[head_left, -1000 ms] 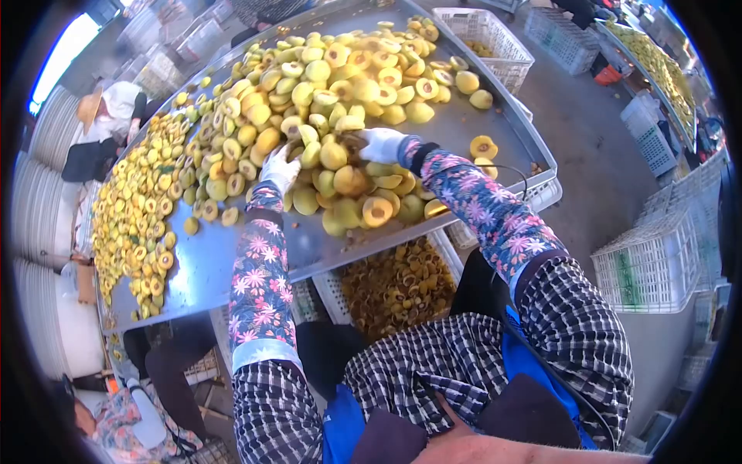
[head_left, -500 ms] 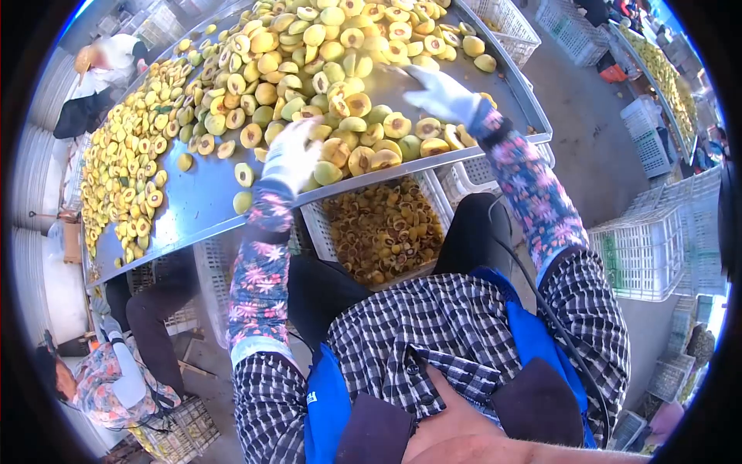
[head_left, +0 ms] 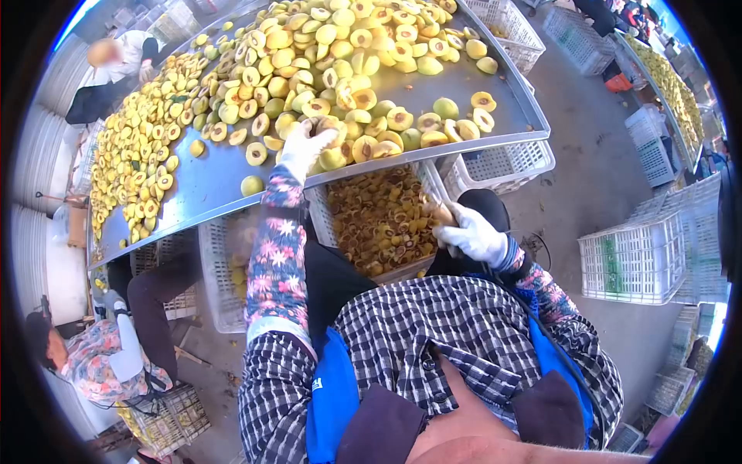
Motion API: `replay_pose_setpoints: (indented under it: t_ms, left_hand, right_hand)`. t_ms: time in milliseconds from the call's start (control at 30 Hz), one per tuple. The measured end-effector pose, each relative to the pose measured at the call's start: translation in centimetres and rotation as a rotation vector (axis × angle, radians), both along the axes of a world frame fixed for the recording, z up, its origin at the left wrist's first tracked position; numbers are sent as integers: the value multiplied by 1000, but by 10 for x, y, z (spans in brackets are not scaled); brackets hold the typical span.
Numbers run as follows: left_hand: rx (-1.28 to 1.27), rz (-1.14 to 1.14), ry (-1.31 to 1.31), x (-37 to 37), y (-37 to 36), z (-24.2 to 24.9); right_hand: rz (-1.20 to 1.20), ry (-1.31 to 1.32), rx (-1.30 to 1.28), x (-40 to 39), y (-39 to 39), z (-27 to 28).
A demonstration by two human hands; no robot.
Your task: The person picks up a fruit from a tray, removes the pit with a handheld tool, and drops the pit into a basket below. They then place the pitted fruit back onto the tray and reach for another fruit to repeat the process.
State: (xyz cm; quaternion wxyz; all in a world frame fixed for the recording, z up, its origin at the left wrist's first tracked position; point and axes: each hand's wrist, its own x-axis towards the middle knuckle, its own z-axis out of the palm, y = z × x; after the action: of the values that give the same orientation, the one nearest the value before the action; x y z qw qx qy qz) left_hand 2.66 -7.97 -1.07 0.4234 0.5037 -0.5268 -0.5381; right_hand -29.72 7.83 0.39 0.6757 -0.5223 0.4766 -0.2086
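While unlabelled, left hand (head_left: 304, 151) touches peaches (head_left: 340, 147).

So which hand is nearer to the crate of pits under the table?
Right. The right hand hovers at the crate of pits, by its right rim. The left hand is up on the metal table, among the halved fruit.

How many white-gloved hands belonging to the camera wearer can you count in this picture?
2. The left hand rests on halved yellow peaches at the metal table's edge; the right hand is over the white plastic crate of pits.
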Motion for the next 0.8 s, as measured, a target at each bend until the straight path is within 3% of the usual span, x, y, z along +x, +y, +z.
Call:
replay_pose_setpoints:
  t_ms: [33,100,133,167,233,300,367,433,500,600,767,800]
  left_hand:
    - [65,71,156,6,12,-3]
    - [130,19,815,-3,43,11]
    - [171,142,990,-17,60,23]
    - [171,148,989,-20,69,20]
    - [207,-96,1113,-26,83,9]
    - [219,-70,1150,-41,94,-1]
    - [247,-141,1223,-50,99,-3]
    - [204,-221,1189,-58,100,-2]
    - [197,211,951,-80,106,9]
    - [123,223,930,-87,106,7]
    - [108,176,1022,-83,112,1]
    - [128,61,1197,-77,111,2]
  right_hand:
    - [33,-17,83,2,8,-1]
    - [163,31,-51,6,19,-28]
    - [185,51,-109,10,20,-29]
    - [207,73,-166,14,19,-28]
    - [174,141,-182,24,5,-4]
    - [76,95,-332,35,-9,7]
    - [9,90,-989,49,-29,-15]
    - [-15,186,-979,66,-33,7]
    - [-35,279,-970,77,-34,14]
    - [-218,379,-1316,88,-30,5]
    - [-147,355,-1159,79,-28,-3]
    - [-139,340,-1044,76,-27,4]
